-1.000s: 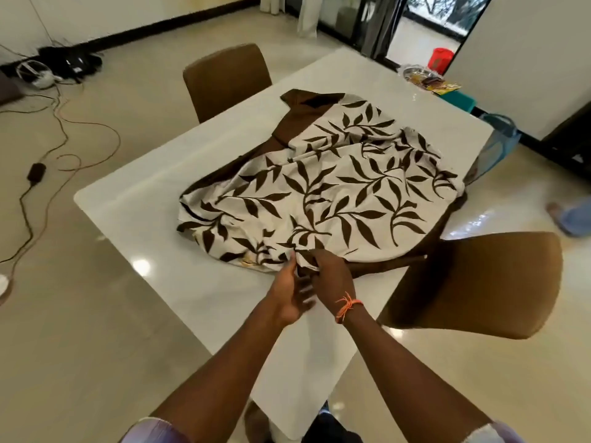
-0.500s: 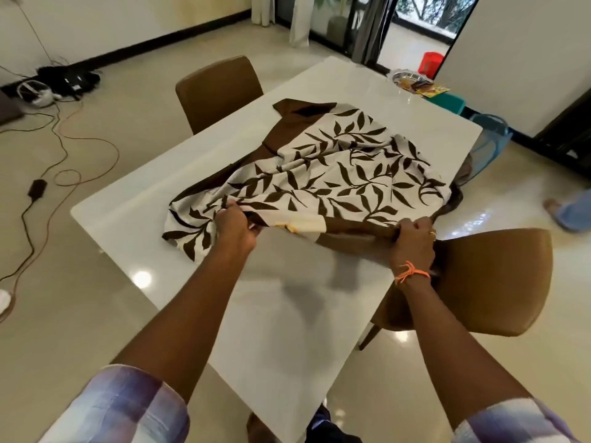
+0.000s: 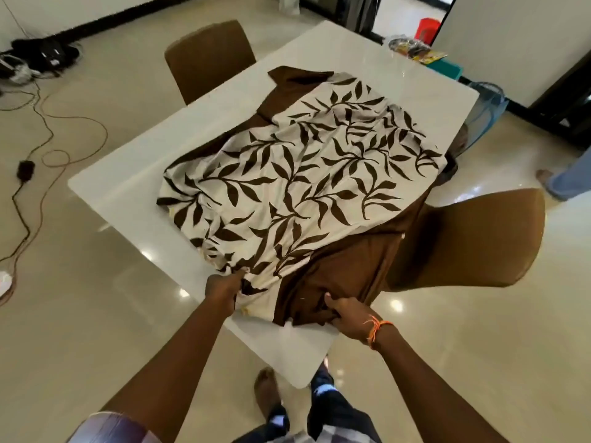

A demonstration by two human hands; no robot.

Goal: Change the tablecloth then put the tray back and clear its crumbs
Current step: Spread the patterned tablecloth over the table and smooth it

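A cream tablecloth with a dark brown leaf print and a plain brown border lies part unfolded on the white table. Its near edge reaches almost to the table's front corner. My left hand grips the patterned near edge. My right hand, with an orange thread on the wrist, grips the brown border to the right. A tray with packets in it sits beyond the table's far corner, on a teal surface.
One brown chair stands at the table's far left side, another at the right side. Cables trail over the floor on the left. A blue bin stands past the table's right corner. Another person's foot shows at the right edge.
Both hands have pulled the cloth's near edge toward me, spreading more of it over the table. The hands sit closer together and nearer the table's front corner than half a second ago.
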